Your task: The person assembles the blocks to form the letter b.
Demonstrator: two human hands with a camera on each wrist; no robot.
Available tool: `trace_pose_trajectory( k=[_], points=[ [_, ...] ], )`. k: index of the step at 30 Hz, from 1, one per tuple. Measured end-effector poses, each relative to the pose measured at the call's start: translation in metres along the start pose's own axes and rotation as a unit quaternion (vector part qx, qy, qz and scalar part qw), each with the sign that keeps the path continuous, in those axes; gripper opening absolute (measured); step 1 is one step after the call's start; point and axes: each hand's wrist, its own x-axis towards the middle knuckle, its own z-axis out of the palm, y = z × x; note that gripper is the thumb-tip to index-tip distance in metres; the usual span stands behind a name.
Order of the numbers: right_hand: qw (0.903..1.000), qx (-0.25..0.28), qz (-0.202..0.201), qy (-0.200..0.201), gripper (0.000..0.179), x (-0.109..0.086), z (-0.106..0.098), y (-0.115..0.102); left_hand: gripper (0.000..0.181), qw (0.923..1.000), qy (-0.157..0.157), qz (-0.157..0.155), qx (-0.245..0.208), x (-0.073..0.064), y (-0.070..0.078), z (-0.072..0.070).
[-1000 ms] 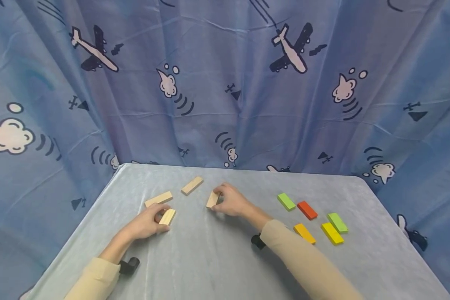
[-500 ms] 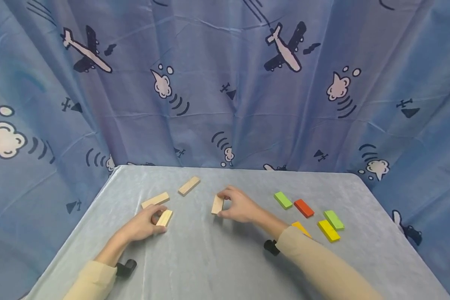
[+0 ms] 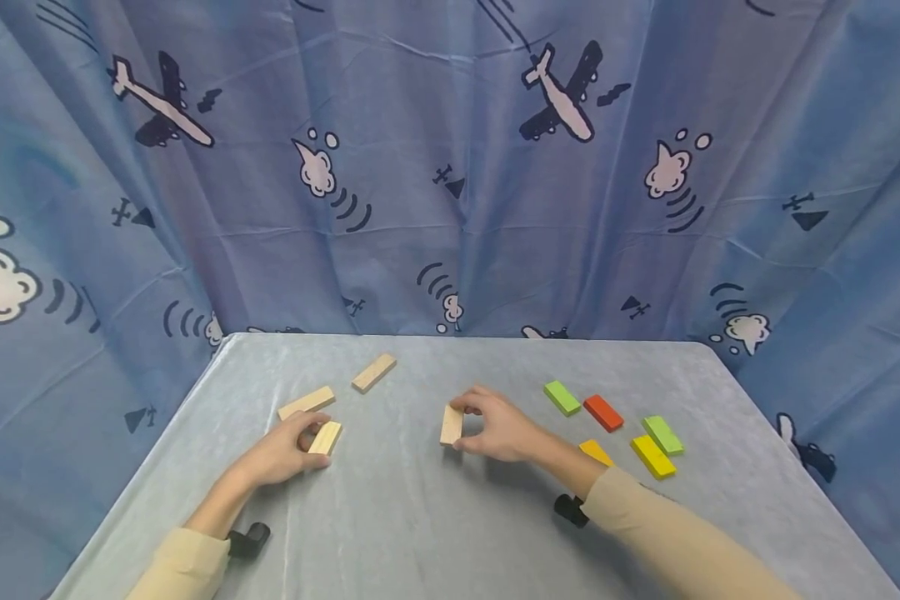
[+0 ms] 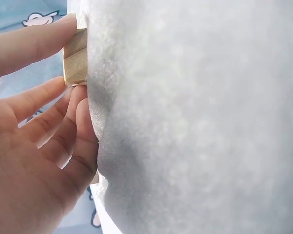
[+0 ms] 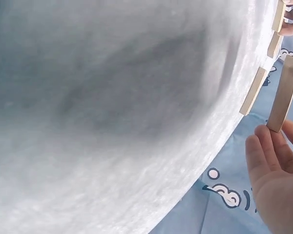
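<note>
My left hand [image 3: 279, 450] pinches a plain wooden block [image 3: 326, 437] between thumb and fingers at the left of the table. The left wrist view shows this block's end [image 4: 76, 57] low against the cloth. Farther right, my right hand [image 3: 501, 427] holds another plain wooden block [image 3: 452, 425] by its two ends, thumb at the near end and fingers at the far one. That block [image 5: 283, 94] appears apart from the cloth in the right wrist view. Two more plain blocks lie flat: one [image 3: 306, 402] just beyond my left hand, the other [image 3: 373, 372] farther back.
On the right of the grey-clothed table [image 3: 390, 517] lie a green block [image 3: 562, 398], a red block [image 3: 603, 413], a second green block [image 3: 663, 435] and a yellow block [image 3: 653, 457]. My right forearm partly covers an orange-yellow block [image 3: 595, 452]. A blue patterned curtain [image 3: 390, 275] hangs behind.
My right hand has carried its wooden block to the right and nearer to me. My left hand keeps its hold in about the same place, while the head view has shifted slightly.
</note>
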Motion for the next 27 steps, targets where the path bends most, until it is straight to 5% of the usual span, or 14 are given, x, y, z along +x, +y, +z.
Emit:
trace_pose_trajectory(
  k=[27],
  points=[
    [0.9985, -0.035, 0.038, -0.018, 0.052, -0.016, 0.012, 0.03, 0.066, 1.0, 0.0, -0.006, 0.0, 0.001, 0.0, 0.0]
  ],
)
